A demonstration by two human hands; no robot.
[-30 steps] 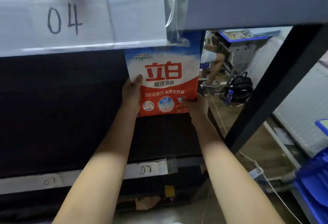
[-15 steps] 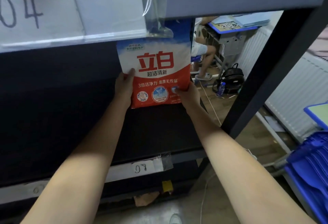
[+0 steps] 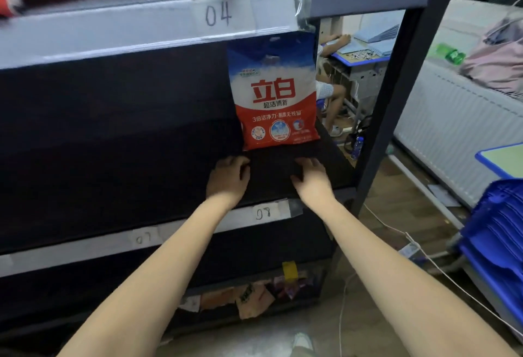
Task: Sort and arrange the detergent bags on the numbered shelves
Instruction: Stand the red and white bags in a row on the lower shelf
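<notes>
We have let go of the detergent bag [image 3: 276,96]; it stands on shelf 08 [image 3: 297,169], left hand [image 3: 227,177] and right hand [image 3: 311,178] loose, empty.

two bare forearms are seen, uncovered from elbow to wrist; no sleeve edge is visible. the left hand [image 3: 227,179] and right hand [image 3: 311,179] are ungloved. no ring, watch or band is made out on either wrist. fingertips are slightly blurred.
</notes>
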